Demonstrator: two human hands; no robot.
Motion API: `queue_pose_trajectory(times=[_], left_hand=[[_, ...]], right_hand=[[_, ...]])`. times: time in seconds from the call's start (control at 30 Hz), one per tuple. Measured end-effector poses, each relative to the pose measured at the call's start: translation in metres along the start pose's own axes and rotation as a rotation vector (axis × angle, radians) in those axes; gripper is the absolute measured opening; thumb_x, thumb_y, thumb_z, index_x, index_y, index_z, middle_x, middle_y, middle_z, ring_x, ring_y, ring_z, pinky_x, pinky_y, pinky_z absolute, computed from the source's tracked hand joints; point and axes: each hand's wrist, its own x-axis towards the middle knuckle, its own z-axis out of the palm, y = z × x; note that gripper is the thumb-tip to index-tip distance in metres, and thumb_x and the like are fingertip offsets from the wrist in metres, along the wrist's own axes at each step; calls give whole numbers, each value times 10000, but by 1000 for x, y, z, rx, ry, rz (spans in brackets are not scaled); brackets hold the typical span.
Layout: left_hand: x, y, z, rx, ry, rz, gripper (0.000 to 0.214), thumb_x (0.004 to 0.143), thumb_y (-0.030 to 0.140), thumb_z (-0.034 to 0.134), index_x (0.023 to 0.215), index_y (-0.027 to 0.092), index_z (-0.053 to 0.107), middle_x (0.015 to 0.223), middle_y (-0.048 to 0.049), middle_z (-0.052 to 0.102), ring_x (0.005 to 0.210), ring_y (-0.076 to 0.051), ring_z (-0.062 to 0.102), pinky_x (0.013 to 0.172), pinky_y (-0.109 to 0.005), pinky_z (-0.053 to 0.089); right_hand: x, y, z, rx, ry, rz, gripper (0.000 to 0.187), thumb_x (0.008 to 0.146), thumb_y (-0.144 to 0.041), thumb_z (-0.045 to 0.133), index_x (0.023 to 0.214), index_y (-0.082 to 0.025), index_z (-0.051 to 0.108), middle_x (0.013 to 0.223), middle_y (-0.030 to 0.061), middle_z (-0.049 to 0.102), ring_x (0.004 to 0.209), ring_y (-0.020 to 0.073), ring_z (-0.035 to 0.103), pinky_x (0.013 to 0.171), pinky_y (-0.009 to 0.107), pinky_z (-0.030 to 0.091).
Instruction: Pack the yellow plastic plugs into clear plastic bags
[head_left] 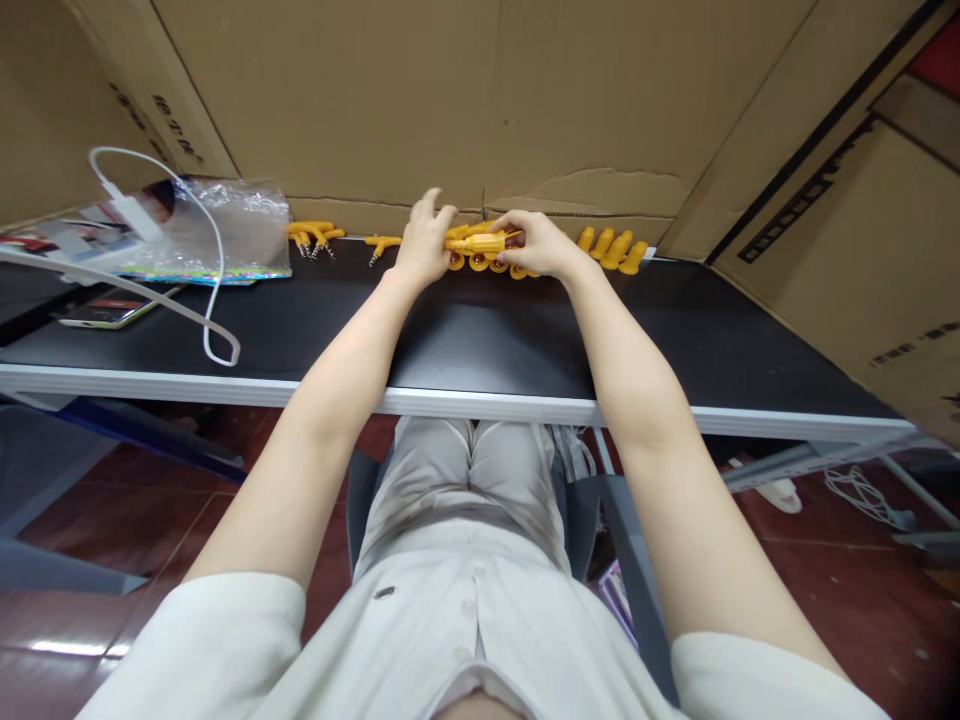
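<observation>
Yellow and slim, the held piece (484,243) sits at twelve o'clock, our right hand (546,245) pinching its right end; whether our left hand (426,242) grips or merely touches the other end, we cannot tell. We judge much remains: forked pieces (313,235) towards eleven o'clock and cylinders (616,250) towards one lie separate, out of hand, while round-ended pieces (478,262) line up at its six o'clock.

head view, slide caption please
Bare left hand and bare right hand handling small yellow plastic parts at a black tabletop.
</observation>
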Motion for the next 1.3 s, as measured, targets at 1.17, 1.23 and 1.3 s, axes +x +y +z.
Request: queue_pose_trajectory(times=[1.17,1.23,1.3], left_hand=[[28,-36,30,-343,136,4,398,772,79,712,1097,263,573,835,-13,599,1019,-329,728,1108,-596,521],[28,-36,31,-365,134,40,393,778,86,709,1099,265,570,842,-12,595,1021,-321,722,1114,-588,515],[28,-36,31,-384,133,54,383,786,95,711,1100,264,569,851,-13,592,1025,-316,717,1121,-582,508]], right_hand=[[-9,-5,-2,335,-28,308,667,1037,-798,521,966,-153,678,609,27,638,567,153,676,546,237,559],[-6,1,2,333,-1,331,738,1002,-867,489,1006,-160,698,580,12,596,575,174,669,567,276,593],[-5,4,4,329,27,352,785,966,-916,476,1038,-172,714,563,5,562,576,197,659,585,331,623]])
